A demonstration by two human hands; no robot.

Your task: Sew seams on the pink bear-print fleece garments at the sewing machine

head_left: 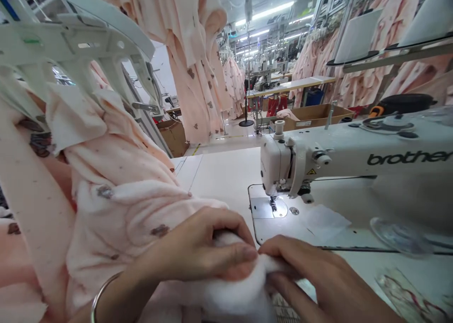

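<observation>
Soft pale-pink fleece fabric with small brown motifs is bunched at the table's front edge. My left hand, a metal bangle at its wrist, pinches a fold of it between thumb and fingers. Close beside it, my right hand grips the same fabric, fingers closed on its edge. Beyond both hands stands a white sewing machine, its lit needle and presser foot above the metal plate; the fabric lies apart from the needle. More of the pink cloth hangs from a white clamp rack on the left.
The white clamp rack rises at the left. A small white scrap and a clear round plastic piece lie right of the needle. Thread cones stand upper right. Cardboard boxes and hanging pink garments are behind.
</observation>
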